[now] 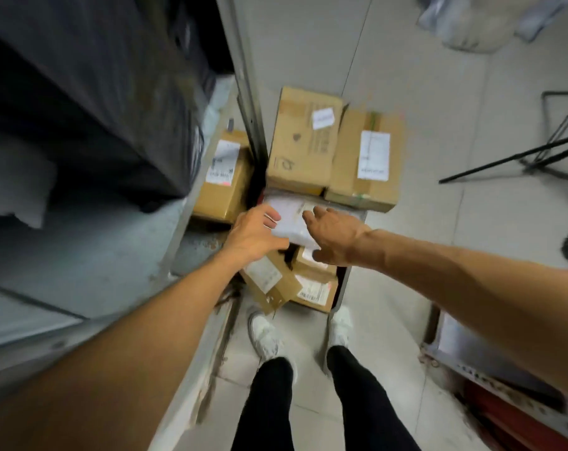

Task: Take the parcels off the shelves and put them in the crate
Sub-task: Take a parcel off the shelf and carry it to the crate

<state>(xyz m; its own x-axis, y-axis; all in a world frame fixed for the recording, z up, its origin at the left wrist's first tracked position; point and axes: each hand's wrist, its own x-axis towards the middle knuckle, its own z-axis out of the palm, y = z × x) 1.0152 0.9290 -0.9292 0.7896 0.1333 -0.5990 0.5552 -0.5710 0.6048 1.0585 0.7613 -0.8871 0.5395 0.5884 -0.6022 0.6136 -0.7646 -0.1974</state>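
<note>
The crate on the floor is heaped with parcels, a white bag on top. The left hand touches the bag's edge, grip unclear; the right hand hovers over it, fingers spread. At least one box waits on the shelf

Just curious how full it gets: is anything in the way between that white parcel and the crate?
Yes. Cardboard boxes already fill the crate, so the white parcel seems to rest on top of them. Nothing visible stands between it and the left hand or the right hand.
</note>
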